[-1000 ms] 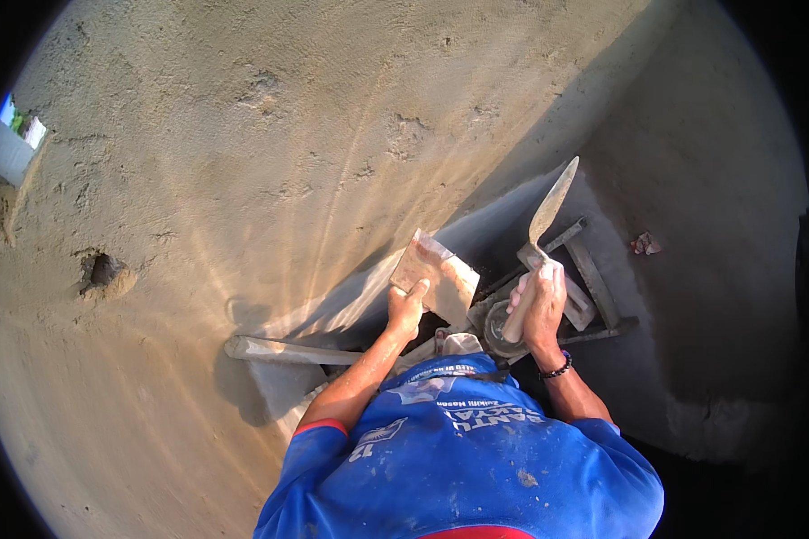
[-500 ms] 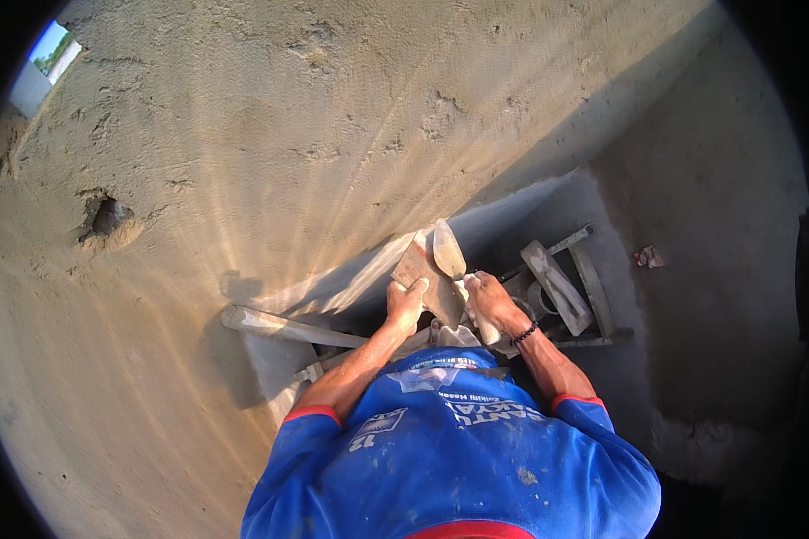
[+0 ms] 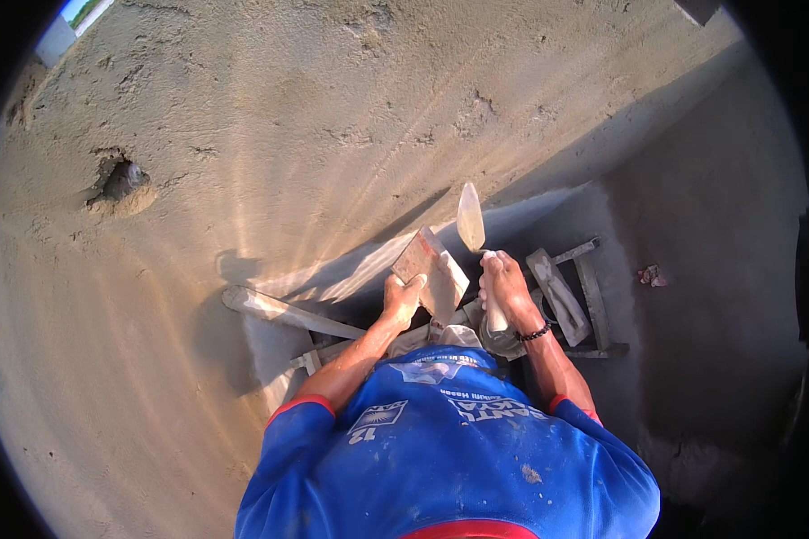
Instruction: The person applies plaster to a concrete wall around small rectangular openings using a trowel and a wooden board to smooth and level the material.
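Note:
My left hand (image 3: 403,301) grips the lower left edge of a flat, roughly square board (image 3: 436,277), its face brownish and smeared with pale mortar. My right hand (image 3: 510,292) is closed around the handle of a pointed trowel (image 3: 470,218), whose blade points up toward the wall. Trowel and board are apart, the blade up and to the right of the board. Below my right hand a round, greyish container (image 3: 503,341) shows in part; its contents are hidden.
Ahead rises a rough plastered wall (image 3: 306,144) with a broken hole (image 3: 121,182) at left. A long wooden bar (image 3: 283,312) sticks out leftward. To the right, a pale, worn slat (image 3: 559,295) lies by a wooden frame (image 3: 595,292); a reddish scrap (image 3: 653,276) is beyond.
My right hand has moved the trowel off the board, up and to the right. My left hand still holds the board, now tilted differently. The view has shifted slightly.

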Tool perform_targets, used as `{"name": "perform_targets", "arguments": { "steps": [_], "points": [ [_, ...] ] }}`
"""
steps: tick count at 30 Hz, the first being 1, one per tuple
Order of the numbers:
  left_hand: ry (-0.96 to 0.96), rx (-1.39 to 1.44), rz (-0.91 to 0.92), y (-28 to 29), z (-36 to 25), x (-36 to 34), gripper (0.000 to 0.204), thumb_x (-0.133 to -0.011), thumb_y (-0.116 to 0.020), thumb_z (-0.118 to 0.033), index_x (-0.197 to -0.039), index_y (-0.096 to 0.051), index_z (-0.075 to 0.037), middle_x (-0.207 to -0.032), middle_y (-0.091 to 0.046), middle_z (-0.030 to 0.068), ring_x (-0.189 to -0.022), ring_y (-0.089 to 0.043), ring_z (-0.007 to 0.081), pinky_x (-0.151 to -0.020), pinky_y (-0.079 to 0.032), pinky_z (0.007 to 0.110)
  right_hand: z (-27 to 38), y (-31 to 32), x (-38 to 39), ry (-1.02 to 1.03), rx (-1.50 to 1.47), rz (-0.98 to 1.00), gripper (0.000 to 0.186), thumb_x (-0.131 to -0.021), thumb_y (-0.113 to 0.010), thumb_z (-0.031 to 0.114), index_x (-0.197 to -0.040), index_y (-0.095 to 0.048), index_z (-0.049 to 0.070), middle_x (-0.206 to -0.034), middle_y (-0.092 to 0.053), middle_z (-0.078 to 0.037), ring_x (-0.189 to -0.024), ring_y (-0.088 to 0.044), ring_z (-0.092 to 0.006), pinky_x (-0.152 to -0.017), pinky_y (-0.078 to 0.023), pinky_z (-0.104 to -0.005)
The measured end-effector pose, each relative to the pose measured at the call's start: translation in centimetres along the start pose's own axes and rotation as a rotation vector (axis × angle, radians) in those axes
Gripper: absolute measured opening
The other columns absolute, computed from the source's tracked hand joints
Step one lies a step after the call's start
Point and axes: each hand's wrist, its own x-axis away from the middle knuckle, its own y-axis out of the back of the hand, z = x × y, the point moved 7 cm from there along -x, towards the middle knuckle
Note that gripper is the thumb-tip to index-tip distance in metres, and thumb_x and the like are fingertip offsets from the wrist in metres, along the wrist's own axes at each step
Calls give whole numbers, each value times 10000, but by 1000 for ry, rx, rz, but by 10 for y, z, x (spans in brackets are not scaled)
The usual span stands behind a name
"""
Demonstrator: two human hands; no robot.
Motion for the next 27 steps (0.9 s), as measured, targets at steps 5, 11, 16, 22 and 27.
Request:
{"name": "perform_targets", "arguments": {
  "steps": [5, 11, 16, 22, 27],
  "points": [
    [17, 48, -47, -2, -18, 16, 287, -847, -671, -105, -1110, -599, -18, -966, -668, 73, -731, -668, 173, -561, -572, 335, 25, 21, 32, 336, -313, -318, 321, -1010, -446, 380, -1087, -457, 69, -698, -488, -29, -523, -520, -114, -435, -453, -257],
    [59, 166, -16, 5, 16, 14, 359, -835, -673, -83, -1173, -592, 9, -1036, -663, 107, -827, -673, 216, -618, -586, 379, -78, -27, -32, -125, 278, 189, 341, -999, -421, 329, -928, -535, 15, -675, -537, -57, -509, -542, -164, -444, -482, -318],
    [26, 108, -92, 23, 24, 5, 239, -816, -691, -59, -1008, -617, 63, -917, -663, 140, -722, -678, 247, -578, -593, 399, -19, -3, 2, 145, -47, -136, 271, -995, -433, 326, -1010, -477, 59, -678, -503, -60, -510, -535, -163, -417, -470, -322],
    [68, 32, -124, 17, 45, -10, 232, -795, -711, -71, -979, -641, 52, -887, -669, 128, -712, -672, 244, -580, -581, 411, -101, -39, -54, -72, 342, 217, 379, -1011, -416, 349, -966, -533, -8, -695, -567, -70, -519, -549, -161, -485, -481, -327],
    [88, 101, -155, 47, 58, -18, 255, -809, -681, -48, -1046, -624, 27, -929, -666, 135, -764, -678, 274, -576, -567, 448, -55, -16, -45, -142, 94, 175, 318, -997, -441, 325, -983, -532, 21, -687, -537, -67, -522, -550, -172, -440, -500, -336]
  ]
}}
